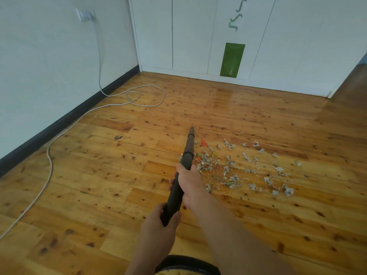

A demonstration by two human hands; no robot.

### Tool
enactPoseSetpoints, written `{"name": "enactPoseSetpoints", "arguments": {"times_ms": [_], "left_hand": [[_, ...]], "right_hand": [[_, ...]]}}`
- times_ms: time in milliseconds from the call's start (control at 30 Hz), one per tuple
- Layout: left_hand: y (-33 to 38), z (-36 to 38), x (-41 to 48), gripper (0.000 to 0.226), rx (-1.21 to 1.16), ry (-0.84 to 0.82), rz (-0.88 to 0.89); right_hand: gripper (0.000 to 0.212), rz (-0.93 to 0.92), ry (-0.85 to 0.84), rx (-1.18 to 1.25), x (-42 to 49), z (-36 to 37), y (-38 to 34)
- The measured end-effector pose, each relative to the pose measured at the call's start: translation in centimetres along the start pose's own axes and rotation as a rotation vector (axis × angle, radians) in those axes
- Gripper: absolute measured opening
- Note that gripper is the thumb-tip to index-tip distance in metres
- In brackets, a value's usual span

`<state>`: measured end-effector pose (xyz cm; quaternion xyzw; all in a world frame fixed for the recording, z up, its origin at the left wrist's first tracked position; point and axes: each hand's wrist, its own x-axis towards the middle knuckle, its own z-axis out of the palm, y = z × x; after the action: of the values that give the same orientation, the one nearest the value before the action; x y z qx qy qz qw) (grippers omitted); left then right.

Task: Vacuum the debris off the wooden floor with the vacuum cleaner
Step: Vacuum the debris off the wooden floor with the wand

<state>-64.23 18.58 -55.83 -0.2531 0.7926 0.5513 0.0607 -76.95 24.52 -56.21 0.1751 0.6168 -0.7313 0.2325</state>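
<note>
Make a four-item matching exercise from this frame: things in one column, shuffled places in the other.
1. vacuum tube
2. debris
3. cord
4. green panel

A. on the white cabinet
B. scattered on the floor, right of the tube
C. gripped by left hand and right hand
D. trailing from the wall socket across the floor

Pairs: 1-C, 2-B, 3-D, 4-A

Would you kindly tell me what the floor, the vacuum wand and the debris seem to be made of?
The floor: wood planks under a glossy varnish; knots, grain and a reflection show.
The vacuum wand: dark, matte, stepped sections; probably plastic, possibly coated metal.
The debris: pale grey ragged scraps, likely shredded paper or lint, with orange bits; too small to be sure.
</note>
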Motion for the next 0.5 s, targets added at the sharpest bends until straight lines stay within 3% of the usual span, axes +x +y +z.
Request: {"name": "enactPoseSetpoints", "arguments": {"times_ms": [133, 300, 500], "left_hand": [[0.6, 1.0, 2.0, 0.017, -0.044, 0.035, 0.006], [2.2, 1.9, 4.1, 0.008, -0.12, 0.055, 0.009], [3.0, 1.6, 5.5, 0.004, -0.192, 0.108, 0.071]], "right_hand": [[0.04, 0.019, 0.005, -0.038, 2.1, 0.1, -1.3], [0.027, 0.038, 0.003, -0.121, 4.3, 0.4, -3.9], [0.033, 0.058, -0.015, -0.179, 4.9, 1.4, -6.2]]}}
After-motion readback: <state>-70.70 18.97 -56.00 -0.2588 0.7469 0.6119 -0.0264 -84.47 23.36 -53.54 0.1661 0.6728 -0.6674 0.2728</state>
